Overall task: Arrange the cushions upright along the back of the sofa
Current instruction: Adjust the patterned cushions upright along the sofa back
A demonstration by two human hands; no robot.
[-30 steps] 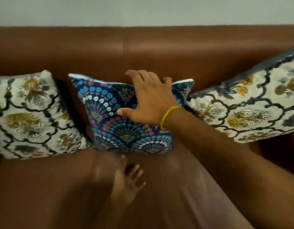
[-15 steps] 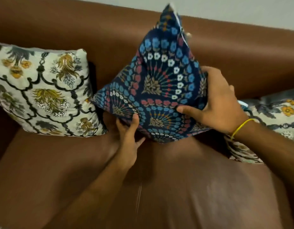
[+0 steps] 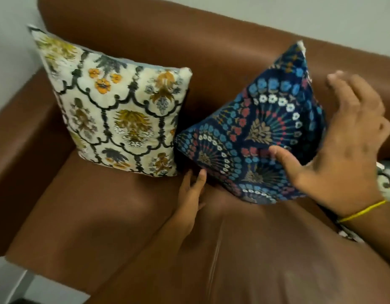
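Blue cushion (image 3: 251,137) now nearer cream cushion (image 3: 121,110), right hand (image 3: 343,154) loosened.

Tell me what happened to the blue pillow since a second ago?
The blue pillow got turned from sitting flat on its edge to standing on one corner against the sofa back. The right hand moved from its top to its right side, fingers now spread loose. The left hand came up to its bottom corner. The cream flowery pillow stayed leaning where it was.
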